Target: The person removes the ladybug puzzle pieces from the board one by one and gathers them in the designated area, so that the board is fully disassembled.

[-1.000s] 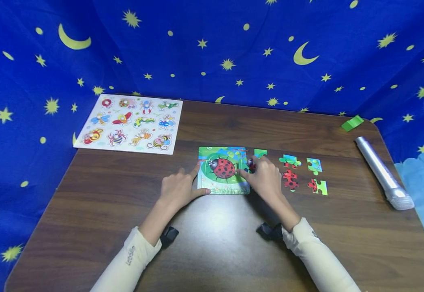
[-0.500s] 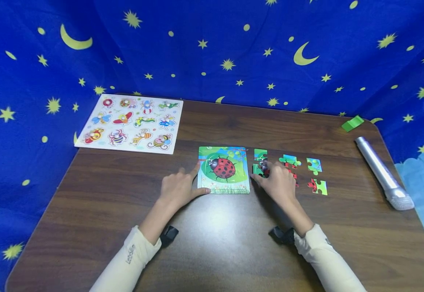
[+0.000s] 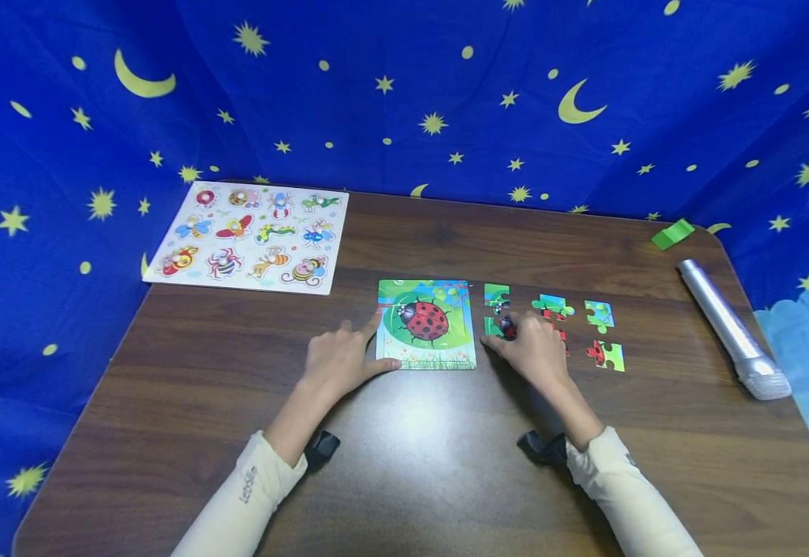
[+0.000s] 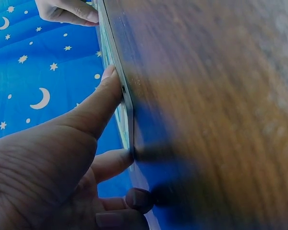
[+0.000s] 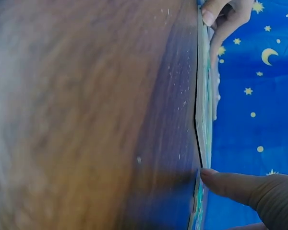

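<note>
The left hand [image 3: 338, 356] lay low at about 8 o'clock of the ladybug board [image 3: 425, 321], its palm turned down. Its thumb and forefinger were stretched apart around the board's near left corner: the thumb touched the near edge, and the forefinger went along the left edge. This hand was not clenched; it only rested against the board, which was flat on the table [image 3: 418, 495].

The right hand [image 3: 533, 344] was between 3 and 4 o'clock of the same board, with the back of the hand up and the wrist bent over the loose pieces. Its thumb touched the near left corner of the ladybug-head piece [image 3: 491, 327], and the other fingers covered the far part of it. I cannot tell whether they pinched this piece or only pressed it. The piece was at 3 o'clock of the board, near to it but apart. Just beyond it, at its 12 o'clock, was a green and blue piece [image 3: 496, 294]. More to 3 o'clock lay a blue and red piece [image 3: 553, 305], a blue corner piece [image 3: 601, 314] and a green corner piece [image 3: 612, 357]; a red piece [image 3: 564, 342] was partly hidden by the hand.

At 10 o'clock of the ladybug board stood a white board [image 3: 251, 284], lying flat, with twelve small creature figures [image 3: 224, 264] in its three rows of four.
</note>
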`<state>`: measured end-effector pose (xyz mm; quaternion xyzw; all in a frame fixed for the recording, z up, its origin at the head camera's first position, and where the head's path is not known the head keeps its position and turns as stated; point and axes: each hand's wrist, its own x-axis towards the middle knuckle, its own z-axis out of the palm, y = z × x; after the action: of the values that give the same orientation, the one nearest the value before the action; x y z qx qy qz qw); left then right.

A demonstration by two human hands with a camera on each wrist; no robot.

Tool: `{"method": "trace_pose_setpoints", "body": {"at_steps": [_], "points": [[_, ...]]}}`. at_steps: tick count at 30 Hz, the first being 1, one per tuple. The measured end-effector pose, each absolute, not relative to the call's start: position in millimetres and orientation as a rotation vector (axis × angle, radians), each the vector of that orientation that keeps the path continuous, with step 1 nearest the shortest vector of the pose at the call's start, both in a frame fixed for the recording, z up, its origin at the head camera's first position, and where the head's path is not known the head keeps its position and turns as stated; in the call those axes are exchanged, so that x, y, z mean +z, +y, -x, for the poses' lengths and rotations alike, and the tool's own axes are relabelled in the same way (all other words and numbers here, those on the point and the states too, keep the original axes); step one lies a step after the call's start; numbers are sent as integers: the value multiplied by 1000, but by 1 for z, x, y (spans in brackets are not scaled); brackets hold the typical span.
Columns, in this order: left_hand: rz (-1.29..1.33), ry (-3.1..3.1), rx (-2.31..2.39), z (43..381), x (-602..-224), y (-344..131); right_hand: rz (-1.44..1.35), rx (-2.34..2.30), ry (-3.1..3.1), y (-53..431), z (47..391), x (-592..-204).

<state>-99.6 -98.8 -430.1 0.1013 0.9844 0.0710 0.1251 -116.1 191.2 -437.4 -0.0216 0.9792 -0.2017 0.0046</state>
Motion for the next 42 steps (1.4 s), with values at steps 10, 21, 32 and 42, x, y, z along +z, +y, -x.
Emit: {"method": "trace_pose_setpoints", "body": {"at_steps": [10,21,32,42], "points": [[-308,2865,215,100,-431,-98,99,-670,3019,197,116,-439],[-344,2886,198,100,-428,-96,534,-761,2989,180,106,-442],[-551,3002,184,83,-428,-69,622,-710,2916,165,104,-439],[-606,2962,253,83,-428,-68,583,-539,2842,161,108,-433]]}}
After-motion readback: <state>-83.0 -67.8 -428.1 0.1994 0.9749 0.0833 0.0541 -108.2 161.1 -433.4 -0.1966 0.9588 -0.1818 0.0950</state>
